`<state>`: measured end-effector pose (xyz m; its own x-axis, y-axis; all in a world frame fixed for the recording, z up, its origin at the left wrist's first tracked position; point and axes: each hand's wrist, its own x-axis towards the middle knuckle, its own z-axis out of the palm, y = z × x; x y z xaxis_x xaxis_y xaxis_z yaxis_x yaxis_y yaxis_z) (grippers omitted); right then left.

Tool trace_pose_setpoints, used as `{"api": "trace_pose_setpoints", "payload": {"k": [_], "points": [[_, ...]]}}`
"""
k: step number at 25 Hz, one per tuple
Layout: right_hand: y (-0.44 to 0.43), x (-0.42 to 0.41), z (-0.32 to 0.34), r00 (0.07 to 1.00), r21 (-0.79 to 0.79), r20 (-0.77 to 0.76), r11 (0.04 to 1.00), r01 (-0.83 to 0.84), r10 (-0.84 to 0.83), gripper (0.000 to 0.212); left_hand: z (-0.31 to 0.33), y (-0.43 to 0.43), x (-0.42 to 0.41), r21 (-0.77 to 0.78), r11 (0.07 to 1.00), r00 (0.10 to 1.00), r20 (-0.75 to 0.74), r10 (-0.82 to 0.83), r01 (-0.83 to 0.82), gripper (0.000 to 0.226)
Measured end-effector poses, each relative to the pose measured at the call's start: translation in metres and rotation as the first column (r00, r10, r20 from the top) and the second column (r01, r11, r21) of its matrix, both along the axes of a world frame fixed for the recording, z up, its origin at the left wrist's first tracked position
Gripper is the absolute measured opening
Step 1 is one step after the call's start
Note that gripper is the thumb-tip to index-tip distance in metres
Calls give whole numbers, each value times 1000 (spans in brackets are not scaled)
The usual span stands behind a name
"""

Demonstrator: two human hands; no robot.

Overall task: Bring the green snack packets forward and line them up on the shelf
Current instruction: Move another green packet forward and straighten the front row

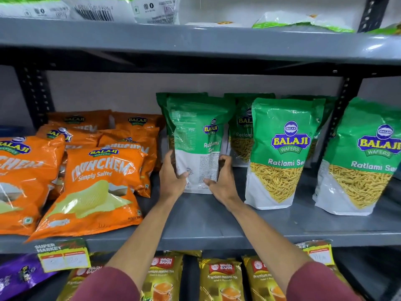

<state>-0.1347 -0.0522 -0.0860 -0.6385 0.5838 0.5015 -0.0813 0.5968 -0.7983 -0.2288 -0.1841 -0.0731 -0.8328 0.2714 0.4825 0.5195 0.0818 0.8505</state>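
Note:
A green and white snack packet (196, 135) stands upright on the grey shelf (195, 216), turned so its printed back and side face me. My left hand (172, 177) grips its lower left edge and my right hand (223, 179) grips its lower right edge. Another green packet (161, 101) stands right behind it. Further right, one green packet (240, 127) stands at the back, and two (282, 153) (360, 157) stand nearer the front with their labels facing me. More green packets show behind those two.
Orange chip bags (97, 183) lie piled on the shelf's left half, close to my left hand. A black upright post (338, 118) stands at the right. Tea packets (219, 279) fill the shelf below. Price tags (63, 255) hang from the front lip.

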Motion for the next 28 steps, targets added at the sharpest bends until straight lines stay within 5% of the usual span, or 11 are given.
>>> {"api": "trace_pose_setpoints", "payload": {"k": [4,8,12,18,21,23,25,28], "points": [[-3,6,1,992,-149,-108,986,-79,64,85,3,-7,19,42,987,984,-78,160,-157,82],[-5,8,6,991,-272,-110,956,-108,80,57,2,-4,44,-32,989,971,-196,139,-148,42],[-16,15,11,991,-230,-123,970,-78,51,42,1,-1,52,-80,997,996,-90,-20,13,29],[-69,25,0,998,156,-67,988,12,-2,51,8,-10,36,66,963,934,232,-271,263,75],[-83,22,2,970,84,8,967,-242,242,62,15,-15,19,46,954,904,308,-296,297,36],[-77,23,10,967,57,14,965,-256,256,54,20,-20,8,161,962,882,387,-268,221,5],[-66,24,16,983,65,-119,989,-134,141,38,18,-23,2,221,975,882,453,-130,31,30],[-36,17,16,967,-57,-246,997,51,-64,50,8,-19,2,269,962,932,357,-62,-39,28]]}}
